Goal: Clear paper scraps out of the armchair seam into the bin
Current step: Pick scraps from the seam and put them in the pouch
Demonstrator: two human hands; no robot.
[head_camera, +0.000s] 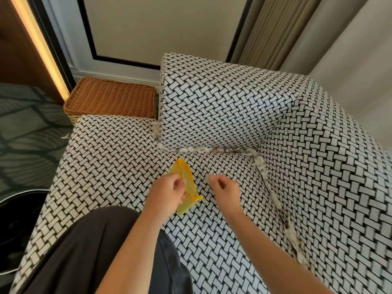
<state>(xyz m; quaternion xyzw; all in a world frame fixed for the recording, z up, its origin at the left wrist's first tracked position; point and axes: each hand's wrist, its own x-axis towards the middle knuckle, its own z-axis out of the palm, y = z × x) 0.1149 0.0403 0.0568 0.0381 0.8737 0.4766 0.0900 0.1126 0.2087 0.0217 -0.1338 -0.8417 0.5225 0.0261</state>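
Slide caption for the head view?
Left hand holds a yellow pouch, right hand pinches a paper scrap; more scraps line the armchair seam.

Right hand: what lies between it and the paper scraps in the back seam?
Head view: only bare seat cushion between the right hand, pinching a small scrap, and the paper scraps.

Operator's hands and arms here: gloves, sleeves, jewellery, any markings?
Left hand and right hand are bare: no gloves, rings or watch visible. Both forearms uncovered, no sleeves in frame. Only clothing seen: a dark grey garment at the lap.
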